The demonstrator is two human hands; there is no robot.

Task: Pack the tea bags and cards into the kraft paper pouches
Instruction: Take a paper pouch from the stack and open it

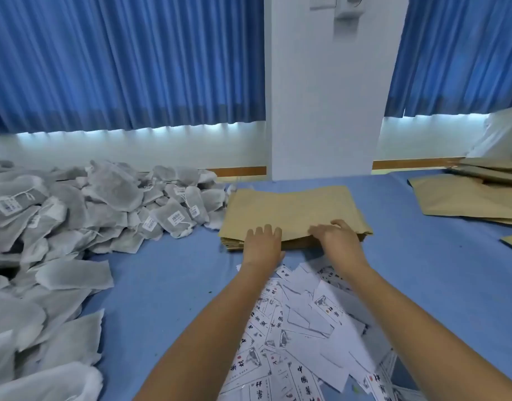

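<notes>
The crosswise top pouch point(292, 209) is pinched at its near edge by the right grip point(338, 238), the stack point(233, 245) just beyond being pressed by the flat left grip point(263, 241).

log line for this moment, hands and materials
stage: picking pouch | left hand: flat on pouch stack | right hand: pinches top pouch edge | tea bags: piled left | cards: loose, near

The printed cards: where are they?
Head view: the printed cards lie heaped bottom centre on the table, nearer than the kraft pouch stack, right of the tea bags.
</notes>
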